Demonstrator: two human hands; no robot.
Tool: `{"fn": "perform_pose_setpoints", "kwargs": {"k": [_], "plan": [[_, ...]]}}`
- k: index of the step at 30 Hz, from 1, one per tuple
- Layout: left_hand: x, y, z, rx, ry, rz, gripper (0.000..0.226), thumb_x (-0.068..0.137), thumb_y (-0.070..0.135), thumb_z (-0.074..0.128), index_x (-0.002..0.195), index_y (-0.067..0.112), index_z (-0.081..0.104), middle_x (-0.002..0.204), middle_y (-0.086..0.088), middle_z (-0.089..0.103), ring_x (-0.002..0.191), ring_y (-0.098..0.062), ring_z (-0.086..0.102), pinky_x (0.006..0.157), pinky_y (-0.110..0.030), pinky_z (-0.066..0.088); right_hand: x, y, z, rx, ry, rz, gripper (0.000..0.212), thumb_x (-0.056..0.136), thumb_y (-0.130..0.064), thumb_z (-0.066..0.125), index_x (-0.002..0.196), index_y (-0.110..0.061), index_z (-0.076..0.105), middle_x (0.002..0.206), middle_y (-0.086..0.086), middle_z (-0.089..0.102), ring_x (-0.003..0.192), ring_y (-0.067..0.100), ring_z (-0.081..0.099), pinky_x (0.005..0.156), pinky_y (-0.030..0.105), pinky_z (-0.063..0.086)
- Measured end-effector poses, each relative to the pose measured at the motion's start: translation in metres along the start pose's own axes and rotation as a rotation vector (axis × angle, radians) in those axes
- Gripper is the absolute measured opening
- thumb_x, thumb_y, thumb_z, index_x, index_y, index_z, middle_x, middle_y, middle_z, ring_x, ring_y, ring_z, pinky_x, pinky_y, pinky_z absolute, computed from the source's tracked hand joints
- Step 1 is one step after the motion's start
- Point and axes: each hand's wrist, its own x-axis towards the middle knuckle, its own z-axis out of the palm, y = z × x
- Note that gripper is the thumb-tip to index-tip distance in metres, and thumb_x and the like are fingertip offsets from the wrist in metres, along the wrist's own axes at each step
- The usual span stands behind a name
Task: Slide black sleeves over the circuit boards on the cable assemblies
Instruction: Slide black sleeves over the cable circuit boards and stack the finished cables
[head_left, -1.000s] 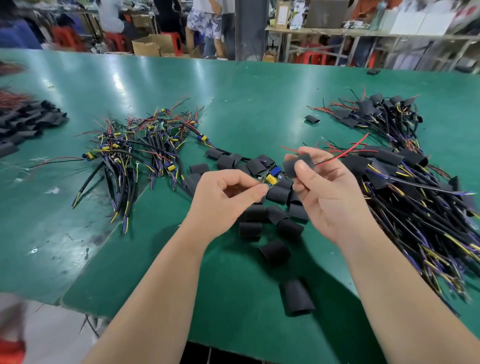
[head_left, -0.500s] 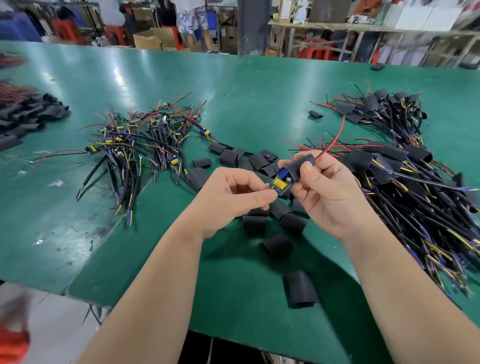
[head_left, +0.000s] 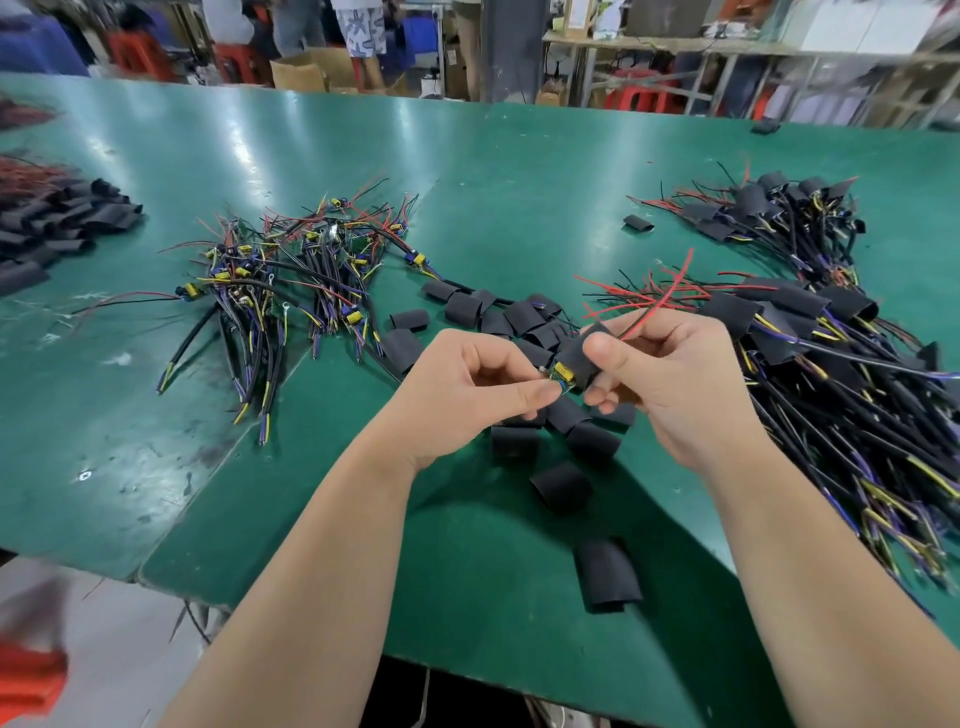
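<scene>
green table (head_left: 467, 156) carries everything. right side: big heap of sleeved assemblies (head_left: 831, 374), boards covered, plus a smaller heap (head_left: 769, 208) further back. left of centre: bare assemblies (head_left: 291, 270), boards and yellow parts exposed, not done yet. far left edge: sleeve stock (head_left: 62, 218) in a stack. centre, under the hands: loose sleeves (head_left: 519, 317) scattered, a few nearer the table edge.

hands are close together above the loose sleeves, both on one unit. right hand (head_left: 670, 374) is clamped round a sleeve (head_left: 571, 356), thumb on top, fingers curled under. left hand (head_left: 467, 389) pinches the near end of the circuit board (head_left: 563, 375) between thumb and forefinger. board is partly in: a yellow component and a bit of blue show at the sleeve mouth, the rest is hidden inside. lead wires (head_left: 660, 296), red and black, exit the far end of the sleeve past the right fingers.

my read of the step: mid-slide on this unit, sleeve threaded over the leads and started onto the board. next move calls for the left hand to hold the board steady while the right pushes the sleeve toward it until the yellow part is covered. risk: component snags the sleeve lip, so the mouth likely needs to be held round, not flat. after that i'd guess it goes on the right heap.
</scene>
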Motion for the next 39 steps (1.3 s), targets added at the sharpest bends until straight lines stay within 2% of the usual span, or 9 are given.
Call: {"fn": "perform_pose_setpoints", "kwargs": {"k": [5, 8, 13, 19, 26, 30, 35, 37, 39], "plan": [[0.002, -0.002, 0.000, 0.043, 0.049, 0.007, 0.021, 0.081, 0.005, 0.072, 0.063, 0.013, 0.066, 0.054, 0.008, 0.063, 0.050, -0.002, 0.049, 0.053, -0.012, 0.038, -0.002, 0.002, 0.002, 0.063, -0.126, 0.090, 0.029, 0.067, -0.031, 0.069, 0.087, -0.011, 0.071, 0.066, 0.007, 0.070, 0.051, 0.014, 0.063, 0.050, 0.020, 0.050], [0.002, -0.002, 0.002, 0.046, 0.064, 0.015, 0.020, 0.081, 0.008, 0.073, 0.063, 0.016, 0.067, 0.052, 0.011, 0.061, 0.046, 0.001, 0.043, 0.050, -0.010, 0.034, 0.000, 0.001, -0.001, 0.140, -0.128, 0.110, 0.025, 0.072, -0.025, 0.065, 0.090, -0.007, 0.068, 0.064, 0.003, 0.069, 0.052, 0.013, 0.062, 0.052, 0.018, 0.050], [0.005, -0.007, 0.001, 0.051, 0.148, -0.030, 0.017, 0.078, 0.007, 0.076, 0.065, 0.015, 0.068, 0.049, 0.008, 0.059, 0.039, -0.007, 0.042, 0.043, -0.016, 0.034, 0.000, 0.003, 0.003, 0.096, -0.090, 0.120, 0.032, 0.063, -0.027, 0.072, 0.089, -0.010, 0.067, 0.065, 0.004, 0.069, 0.053, 0.014, 0.062, 0.055, 0.022, 0.049], [0.006, -0.008, 0.000, 0.000, 0.190, -0.015, 0.013, 0.077, 0.007, 0.076, 0.070, 0.014, 0.069, 0.048, 0.010, 0.059, 0.038, -0.005, 0.042, 0.042, -0.013, 0.035, 0.000, 0.007, 0.005, 0.131, -0.072, 0.152, 0.038, 0.059, -0.014, 0.075, 0.097, -0.013, 0.069, 0.087, 0.010, 0.067, 0.071, 0.015, 0.065, 0.064, 0.023, 0.054], [0.004, -0.006, 0.002, -0.109, 0.198, 0.004, 0.006, 0.074, 0.024, 0.076, 0.069, 0.022, 0.073, 0.060, 0.004, 0.068, 0.042, -0.006, 0.044, 0.043, -0.013, 0.036, 0.000, 0.003, 0.002, 0.237, -0.091, 0.163, 0.036, 0.067, -0.007, 0.068, 0.103, -0.014, 0.065, 0.068, -0.005, 0.068, 0.066, 0.011, 0.069, 0.067, 0.021, 0.057], [0.006, -0.010, 0.001, -0.027, 0.233, 0.032, 0.013, 0.081, 0.011, 0.073, 0.071, 0.018, 0.072, 0.055, 0.008, 0.065, 0.039, -0.003, 0.044, 0.041, -0.011, 0.034, -0.002, 0.002, 0.004, 0.256, -0.081, 0.179, 0.036, 0.066, -0.007, 0.070, 0.101, -0.015, 0.069, 0.074, 0.002, 0.067, 0.065, 0.012, 0.067, 0.065, 0.021, 0.055], [0.008, -0.015, 0.001, -0.028, 0.307, -0.025, 0.016, 0.088, 0.025, 0.068, 0.077, 0.015, 0.072, 0.069, 0.003, 0.072, 0.048, -0.005, 0.058, 0.042, -0.014, 0.040, 0.002, -0.005, 0.011, 0.383, 0.093, 0.189, 0.027, 0.077, 0.002, 0.064, 0.099, -0.013, 0.066, 0.073, 0.006, 0.066, 0.059, 0.013, 0.066, 0.062, 0.023, 0.057], [0.012, -0.020, -0.002, 0.139, 0.475, -0.067, 0.024, 0.093, 0.032, 0.060, 0.078, 0.017, 0.072, 0.071, 0.008, 0.073, 0.057, -0.002, 0.063, 0.049, -0.013, 0.045, 0.009, -0.016, 0.005, 0.429, 0.260, 0.150, 0.022, 0.084, 0.007, 0.061, 0.094, -0.012, 0.061, 0.076, 0.009, 0.064, 0.059, 0.016, 0.064, 0.055, 0.020, 0.052], [0.014, -0.026, -0.008, 0.426, 0.638, -0.111, 0.029, 0.096, 0.032, 0.052, 0.080, 0.016, 0.070, 0.073, 0.009, 0.071, 0.068, -0.006, 0.065, 0.063, -0.021, 0.048, 0.016, -0.033, -0.009, 0.397, 0.399, 0.066, 0.019, 0.086, 0.005, 0.061, 0.086, -0.013, 0.059, 0.070, 0.004, 0.065, 0.055, 0.014, 0.061, 0.051, 0.018, 0.046]]}}
